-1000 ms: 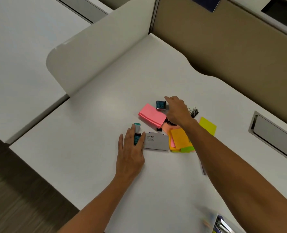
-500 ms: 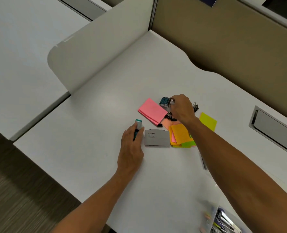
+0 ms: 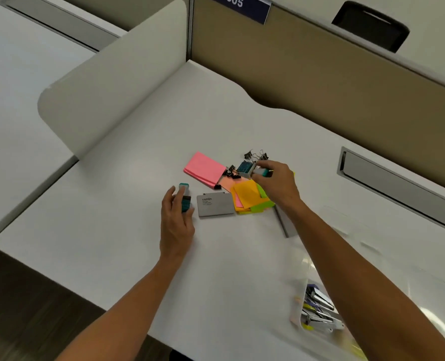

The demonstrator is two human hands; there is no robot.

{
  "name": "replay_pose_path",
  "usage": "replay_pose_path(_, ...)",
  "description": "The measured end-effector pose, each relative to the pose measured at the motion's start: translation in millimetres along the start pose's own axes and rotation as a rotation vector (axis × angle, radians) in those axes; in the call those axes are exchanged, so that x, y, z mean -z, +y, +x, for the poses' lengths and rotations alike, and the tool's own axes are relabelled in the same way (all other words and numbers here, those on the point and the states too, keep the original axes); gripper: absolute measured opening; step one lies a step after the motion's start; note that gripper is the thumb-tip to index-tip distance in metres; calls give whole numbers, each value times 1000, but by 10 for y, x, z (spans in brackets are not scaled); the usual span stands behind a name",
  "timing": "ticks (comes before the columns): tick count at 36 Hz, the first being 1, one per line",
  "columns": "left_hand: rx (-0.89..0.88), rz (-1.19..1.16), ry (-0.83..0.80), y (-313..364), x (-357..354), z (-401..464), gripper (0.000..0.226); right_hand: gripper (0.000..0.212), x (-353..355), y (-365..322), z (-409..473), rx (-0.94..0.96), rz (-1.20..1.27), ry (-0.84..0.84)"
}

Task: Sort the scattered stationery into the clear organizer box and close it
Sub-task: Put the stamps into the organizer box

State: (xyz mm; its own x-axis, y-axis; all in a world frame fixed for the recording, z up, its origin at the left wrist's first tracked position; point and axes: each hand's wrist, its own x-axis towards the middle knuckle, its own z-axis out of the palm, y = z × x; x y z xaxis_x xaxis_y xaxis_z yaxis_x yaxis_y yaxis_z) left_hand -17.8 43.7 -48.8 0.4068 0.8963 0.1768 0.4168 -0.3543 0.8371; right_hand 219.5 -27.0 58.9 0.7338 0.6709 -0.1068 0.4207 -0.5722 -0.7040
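The wide white surface (image 3: 127,246) carries everything here, fenced by a curved pale divider panel (image 3: 107,82) on its left side. Down at the lower right corner sits the clear plastic organizer box (image 3: 317,312), lid open, pens and markers already lying inside. Mid-surface, a flat pink sticky-note pad (image 3: 204,169) lies beside a fanned pile of orange, green and yellow sticky notes (image 3: 247,198), with a grey rectangular card case marked "camlin" (image 3: 215,205) just in front of them. The right hand (image 3: 277,187) is lifted over the pile, fingers pinching a small teal-and-white stamp-like item (image 3: 247,169) clear of the surface. The left hand (image 3: 177,217) curls round a teal-and-white correction-tape-like piece (image 3: 185,198) beside the case. Black binder clips (image 3: 255,155) cluster behind the right hand.
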Motion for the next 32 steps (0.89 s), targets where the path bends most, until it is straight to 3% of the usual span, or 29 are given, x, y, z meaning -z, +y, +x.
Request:
replay_pose_path(12, 2, -171, 51, 33, 133, -66, 46, 36, 483, 766, -957, -208, 193, 40)
replay_pose_path(21, 283, -461, 140, 363, 72, -447, 41, 31, 855, 1036, -1527, -279, 461, 114)
replay_pose_path(32, 281, -669, 10, 1139, -312, -939, 63, 33, 1380, 1443, -1959, -274, 509, 202)
